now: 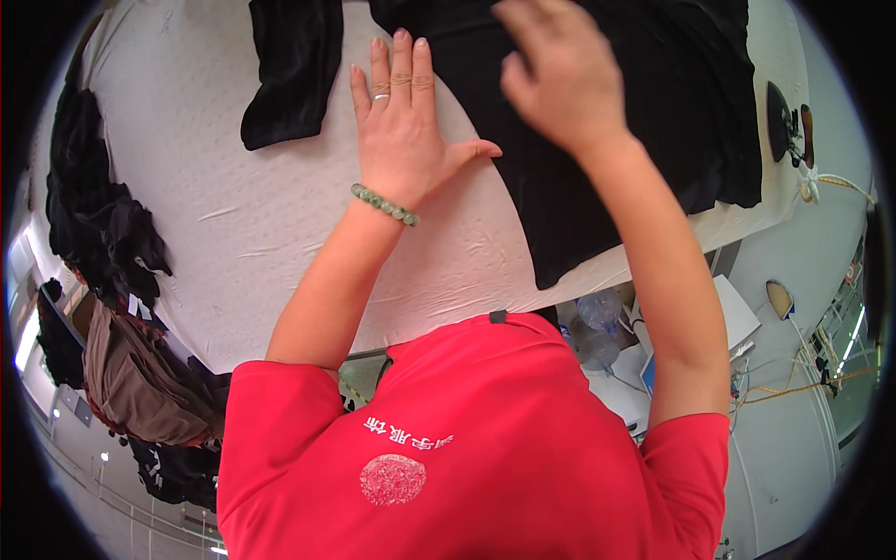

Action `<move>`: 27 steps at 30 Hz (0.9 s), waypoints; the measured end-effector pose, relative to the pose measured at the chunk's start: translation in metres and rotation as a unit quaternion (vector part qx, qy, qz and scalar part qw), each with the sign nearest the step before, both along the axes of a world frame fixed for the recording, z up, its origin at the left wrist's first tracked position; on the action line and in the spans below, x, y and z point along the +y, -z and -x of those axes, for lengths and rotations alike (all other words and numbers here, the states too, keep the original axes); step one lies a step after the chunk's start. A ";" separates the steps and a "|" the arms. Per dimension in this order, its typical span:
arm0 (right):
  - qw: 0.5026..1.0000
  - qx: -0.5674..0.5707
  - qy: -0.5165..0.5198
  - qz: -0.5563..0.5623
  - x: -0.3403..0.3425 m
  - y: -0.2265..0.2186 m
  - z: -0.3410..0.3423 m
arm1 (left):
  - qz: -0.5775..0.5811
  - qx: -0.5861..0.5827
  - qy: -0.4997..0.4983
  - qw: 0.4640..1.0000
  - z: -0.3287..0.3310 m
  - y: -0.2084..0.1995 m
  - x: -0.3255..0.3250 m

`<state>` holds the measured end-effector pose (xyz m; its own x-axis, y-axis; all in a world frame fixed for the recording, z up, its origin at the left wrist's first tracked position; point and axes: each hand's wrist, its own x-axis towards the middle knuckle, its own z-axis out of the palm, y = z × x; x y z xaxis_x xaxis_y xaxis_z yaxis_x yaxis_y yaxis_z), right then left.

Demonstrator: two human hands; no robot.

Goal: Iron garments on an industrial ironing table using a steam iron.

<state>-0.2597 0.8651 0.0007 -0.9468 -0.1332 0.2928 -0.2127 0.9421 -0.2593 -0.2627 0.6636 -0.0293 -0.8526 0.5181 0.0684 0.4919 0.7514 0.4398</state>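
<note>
My left hand (399, 140) lies flat on the white covered table, its fingers stretched out and its thumb at the edge of a black garment (579, 205). A ring and a green bead bracelet (385, 204) are on that arm. Over the black garment hangs my right hand (569, 84), slightly blurred, thumb apart from the bent fingers and nothing seen between them. To the left of my left hand, a black sleeve (292, 75) rests on the white cloth. The far part of the garment runs out of view.
The white table cover (233, 187) shows a few wrinkles. An iron (789, 126) with a wooden handle stands at the right edge. Black cloth (89, 187) hangs over the left edge, with a brown cloth (140, 373) below it. Plastic bottles (597, 327) sit under the table.
</note>
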 end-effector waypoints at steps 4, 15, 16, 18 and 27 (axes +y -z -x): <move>0.999 0.021 0.047 -0.001 0.017 0.011 -0.012 | 0.011 0.001 0.002 1.000 0.001 -0.002 0.002; 0.978 -0.037 0.204 -0.023 0.026 0.001 -0.140 | 0.052 0.038 0.019 0.998 -0.001 -0.002 0.002; 0.992 -0.062 0.111 -0.016 0.015 -0.007 -0.145 | 0.058 0.042 0.017 0.997 -0.002 -0.001 0.000; 0.997 -0.079 0.021 -0.009 0.014 -0.012 -0.149 | 0.063 0.052 0.016 0.997 -0.004 0.000 0.003; 0.999 -0.038 -0.011 0.035 -0.012 0.010 -0.114 | 0.031 0.076 0.140 0.987 -0.024 0.018 0.006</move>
<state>-0.1457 0.8531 -0.0089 -0.9638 -0.1365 0.2290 -0.2107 0.9161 -0.3410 -0.2390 0.6698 -0.0478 -0.6572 0.7397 0.1444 0.7412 0.5995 0.3021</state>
